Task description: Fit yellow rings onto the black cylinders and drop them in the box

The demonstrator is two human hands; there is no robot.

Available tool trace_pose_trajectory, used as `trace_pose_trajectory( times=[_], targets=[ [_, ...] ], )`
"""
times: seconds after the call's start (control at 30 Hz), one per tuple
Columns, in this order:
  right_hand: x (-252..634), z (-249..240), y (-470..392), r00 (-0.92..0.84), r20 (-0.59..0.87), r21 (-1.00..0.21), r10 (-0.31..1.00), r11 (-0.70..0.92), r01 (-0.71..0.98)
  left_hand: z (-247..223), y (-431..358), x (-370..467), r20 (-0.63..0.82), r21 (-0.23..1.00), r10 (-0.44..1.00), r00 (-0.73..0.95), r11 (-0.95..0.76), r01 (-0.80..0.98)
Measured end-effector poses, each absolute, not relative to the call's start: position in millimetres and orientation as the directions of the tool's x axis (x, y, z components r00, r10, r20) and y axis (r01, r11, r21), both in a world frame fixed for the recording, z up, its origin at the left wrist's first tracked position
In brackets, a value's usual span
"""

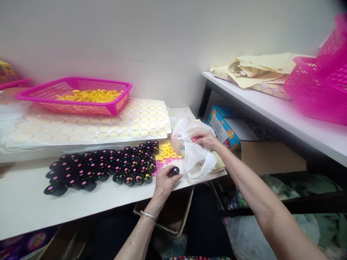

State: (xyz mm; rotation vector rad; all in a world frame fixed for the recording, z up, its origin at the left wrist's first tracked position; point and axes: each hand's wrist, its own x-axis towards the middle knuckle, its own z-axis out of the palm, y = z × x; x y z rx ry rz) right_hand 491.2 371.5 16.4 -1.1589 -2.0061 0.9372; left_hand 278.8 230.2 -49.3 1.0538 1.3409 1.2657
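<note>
My left hand [165, 184] is closed around a small black cup [175, 170] with a pink piece showing inside, just above the table's front edge. Fingers pinched together, my right hand [204, 140] is over the mouth of a white plastic bag [199, 157] of small coloured beads. Something small and pink shows at its fingertips, too small to name. Many more black cups [108, 162] stand in rows to the left, with pink pieces and coloured bits in them. Beside them lie yellow ring-shaped pieces [166, 151] and small pink pieces [162, 165].
A pink basket [119, 106] of yellow pieces rests on sheets of round stickers [146, 121] at the back left. To the right, a raised shelf [260, 108] carries papers and pink baskets [317, 90]. Below it sits a blue box [222, 124]. An open carton [173, 216] is under the table edge.
</note>
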Motion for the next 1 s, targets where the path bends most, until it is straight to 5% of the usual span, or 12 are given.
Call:
trace_pose_trajectory(
  times=[0.27, 0.67, 0.73, 0.83, 0.93, 1.0],
  targets=[
    [496, 22, 354, -0.314, 0.127, -0.968, 0.941, 0.187, 0.168, -34, 235, 287, -0.109, 0.984, 0.989, -0.095, 0.094, -0.155],
    [472, 40, 325, -0.563, 0.145, -0.905, 0.814, 0.339, 0.257, -35, 245, 294, -0.039, 0.981, 0.999, -0.028, 0.033, -0.189],
    [473, 38, 330, -0.505, 0.177, -0.808, 0.845, 0.418, 0.416, -35, 244, 294, -0.066, 0.980, 0.997, -0.041, 0.057, -0.189],
    [480, 40, 341, -0.368, 0.184, -0.502, 0.911, 0.409, 0.762, -34, 243, 293, -0.104, 0.980, 0.992, -0.077, 0.089, -0.179],
    [479, 46, 351, -0.309, 0.016, -0.167, 0.951, 0.308, 0.937, -33, 242, 292, -0.125, 0.977, 0.987, -0.099, 0.105, -0.188],
    [472, 49, 356, -0.305, -0.086, -0.072, 0.949, 0.299, 0.951, -32, 243, 293, -0.136, 0.977, 0.985, -0.105, 0.115, -0.181]
  ],
)
